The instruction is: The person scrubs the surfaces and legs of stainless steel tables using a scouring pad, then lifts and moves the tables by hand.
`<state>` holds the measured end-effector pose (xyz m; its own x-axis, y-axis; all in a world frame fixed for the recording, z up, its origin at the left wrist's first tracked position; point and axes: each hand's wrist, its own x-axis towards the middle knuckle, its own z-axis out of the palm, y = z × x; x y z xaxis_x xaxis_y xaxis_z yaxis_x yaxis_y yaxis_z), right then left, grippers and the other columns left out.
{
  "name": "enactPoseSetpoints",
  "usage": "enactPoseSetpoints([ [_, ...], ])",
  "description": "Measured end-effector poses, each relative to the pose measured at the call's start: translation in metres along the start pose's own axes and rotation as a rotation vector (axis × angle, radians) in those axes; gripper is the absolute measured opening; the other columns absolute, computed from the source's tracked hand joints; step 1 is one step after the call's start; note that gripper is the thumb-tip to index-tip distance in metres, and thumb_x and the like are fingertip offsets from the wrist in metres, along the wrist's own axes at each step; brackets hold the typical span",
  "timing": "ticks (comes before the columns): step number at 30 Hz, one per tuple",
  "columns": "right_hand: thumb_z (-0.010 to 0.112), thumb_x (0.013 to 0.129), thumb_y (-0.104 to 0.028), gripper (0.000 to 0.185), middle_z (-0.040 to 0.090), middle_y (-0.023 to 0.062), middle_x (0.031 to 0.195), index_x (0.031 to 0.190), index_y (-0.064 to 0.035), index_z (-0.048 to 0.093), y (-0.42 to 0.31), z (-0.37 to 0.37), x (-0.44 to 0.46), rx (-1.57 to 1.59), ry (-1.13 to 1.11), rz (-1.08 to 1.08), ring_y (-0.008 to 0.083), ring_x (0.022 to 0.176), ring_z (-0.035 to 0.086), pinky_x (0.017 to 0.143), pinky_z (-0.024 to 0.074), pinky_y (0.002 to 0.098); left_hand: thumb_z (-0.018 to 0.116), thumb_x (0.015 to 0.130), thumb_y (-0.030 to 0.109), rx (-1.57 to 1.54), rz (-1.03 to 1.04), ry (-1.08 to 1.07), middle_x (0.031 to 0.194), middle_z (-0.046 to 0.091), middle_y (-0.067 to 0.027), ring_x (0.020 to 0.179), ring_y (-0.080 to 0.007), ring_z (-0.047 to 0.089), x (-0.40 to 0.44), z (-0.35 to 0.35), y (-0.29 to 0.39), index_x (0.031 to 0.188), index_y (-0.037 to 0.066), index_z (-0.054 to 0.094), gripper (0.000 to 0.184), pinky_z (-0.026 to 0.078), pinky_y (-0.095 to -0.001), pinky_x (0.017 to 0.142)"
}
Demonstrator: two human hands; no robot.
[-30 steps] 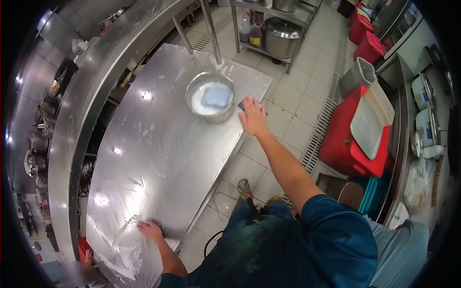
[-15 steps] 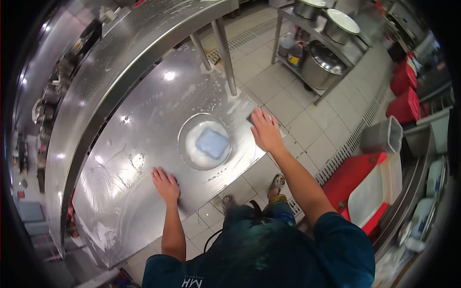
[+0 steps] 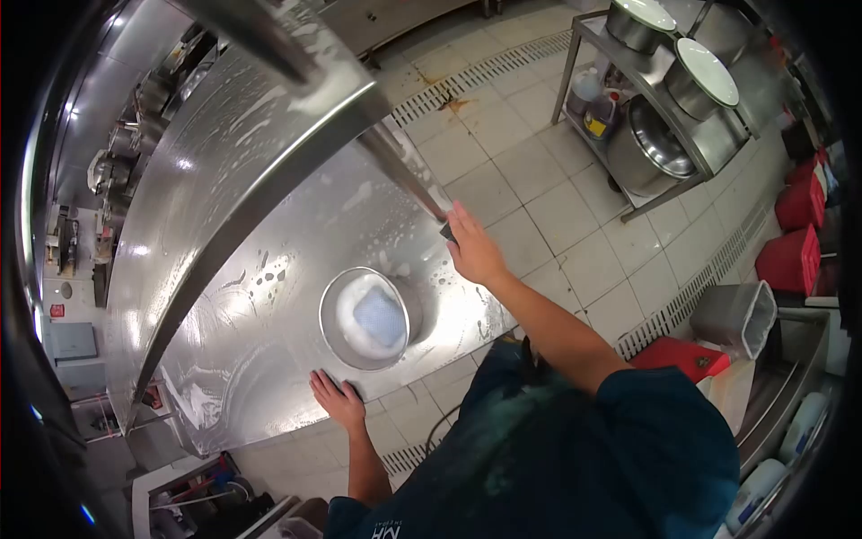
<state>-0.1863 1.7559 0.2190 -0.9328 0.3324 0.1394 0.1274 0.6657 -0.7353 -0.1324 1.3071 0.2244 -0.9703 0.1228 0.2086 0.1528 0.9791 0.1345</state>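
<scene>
Pad [image 3: 447, 233] under the right hand [image 3: 476, 251], grip unclear, has reached the far post [image 3: 404, 175], seemingly bringing work there; left hand [image 3: 341, 402] lies splayed.

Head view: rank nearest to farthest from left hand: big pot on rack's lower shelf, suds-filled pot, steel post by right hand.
From the left hand:
1. Suds-filled pot: just beyond it, on the table.
2. Steel post: past the pot.
3. Big pot: off the table, upper right.
</scene>
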Motion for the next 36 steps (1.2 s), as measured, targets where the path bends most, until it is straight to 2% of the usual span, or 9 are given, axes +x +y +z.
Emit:
enactPoseSetpoints([
  [6,0.048,0.097,-0.02,0.06,0.02,0.0229,0.155,0.145,0.0066,0.025,0.045,-0.01,-0.029,0.365,-0.134,-0.072,0.0355,0.144,0.021,0.116,0.0202,0.0379,0.035,0.099,0.032,0.071,-0.276,0.063,0.15,0.03,-0.0255,0.138,-0.0444,0.027,-0.007,0.029,0.014,0.144,-0.001,0.035,0.056,0.02,-0.0519,0.114],
  [9,0.043,0.101,-0.025,0.06,0.019,0.0207,0.156,0.148,0.0052,0.02,0.05,0.004,0.012,0.792,-0.288,0.148,0.0305,0.146,0.016,0.118,0.015,0.0357,0.03,0.1,0.038,0.174,-0.421,0.062,0.148,0.029,-0.0309,0.136,-0.0479,0.028,-0.036,0.036,0.052,0.145,-0.003,0.031,0.061,0.019,-0.0528,0.114],
  [12,0.04,0.102,-0.029,0.061,0.02,0.0204,0.156,0.148,0.0053,0.019,0.052,0.032,0.09,1.055,-0.332,0.334,0.0287,0.146,0.017,0.118,0.015,0.0359,0.029,0.101,0.038,0.223,-0.314,0.037,0.147,0.025,-0.0361,0.136,-0.0514,0.023,-0.049,0.046,0.101,0.145,-0.007,0.024,0.064,0.017,-0.0535,0.114],
  [14,0.04,0.102,-0.029,0.062,0.02,0.023,0.155,0.148,0.0063,0.018,0.058,0.042,0.102,0.935,-0.348,0.268,0.0317,0.146,0.016,0.118,0.0132,0.0363,0.028,0.101,0.037,0.054,-0.516,-0.01,0.147,0.017,-0.0396,0.138,-0.0531,0.015,-0.064,0.054,0.156,0.145,-0.012,0.018,0.066,0.013,-0.0539,0.115],
  [17,0.04,0.101,-0.026,0.068,0.004,0.0254,0.157,0.149,0.007,0.005,0.066,0.032,0.049,0.811,-0.398,0.052,0.0337,0.147,0.004,0.119,0.0077,0.0366,0.028,0.102,0.036,0.029,-0.683,-0.085,0.15,0.01,-0.0387,0.141,-0.0511,0.008,-0.052,0.048,0.219,0.144,-0.015,0.014,0.067,0.009,-0.0531,0.116],
  [21,0.038,0.101,-0.027,0.069,0.0,0.0254,0.157,0.149,0.0059,0.001,0.064,0.013,0.064,0.822,-0.571,0.126,0.0332,0.147,-0.001,0.119,0.0048,0.0371,0.028,0.102,0.038,0.017,-0.803,-0.05,0.151,0.007,-0.038,0.142,-0.0496,0.006,-0.043,0.051,0.248,0.145,-0.015,0.011,0.07,0.005,-0.0514,0.117],
  [28,0.037,0.101,-0.025,0.061,0.012,0.0287,0.155,0.147,0.0088,0.013,0.051,0.06,0.253,0.84,-0.445,0.191,0.0373,0.146,0.009,0.119,0.011,0.036,0.029,0.102,0.037,0.047,-0.784,-0.045,0.15,0.011,-0.0383,0.141,-0.0504,0.008,-0.052,0.038,0.246,0.144,-0.015,0.014,0.069,0.006,-0.0524,0.117],
  [33,0.036,0.102,-0.024,0.061,0.009,0.0336,0.153,0.146,0.0111,0.013,0.054,0.026,0.252,0.772,-0.581,0.087,0.04,0.145,0.007,0.119,0.0115,0.0375,0.031,0.101,0.033,0.102,-0.915,-0.149,0.144,0.015,-0.0438,0.135,-0.0547,0.018,-0.039,0.052,0.256,0.139,-0.019,0.02,0.066,0.013,-0.0541,0.114],
  [36,0.036,0.102,-0.024,0.059,0.01,0.0306,0.154,0.147,0.0083,0.016,0.054,0.06,0.296,0.784,-0.534,0.158,0.0384,0.146,0.008,0.119,0.0114,0.0382,0.033,0.1,0.034,0.358,-0.62,-0.172,0.143,0.017,-0.0443,0.134,-0.0553,0.018,-0.069,0.069,0.249,0.138,-0.021,0.018,0.068,0.013,-0.056,0.113],
])
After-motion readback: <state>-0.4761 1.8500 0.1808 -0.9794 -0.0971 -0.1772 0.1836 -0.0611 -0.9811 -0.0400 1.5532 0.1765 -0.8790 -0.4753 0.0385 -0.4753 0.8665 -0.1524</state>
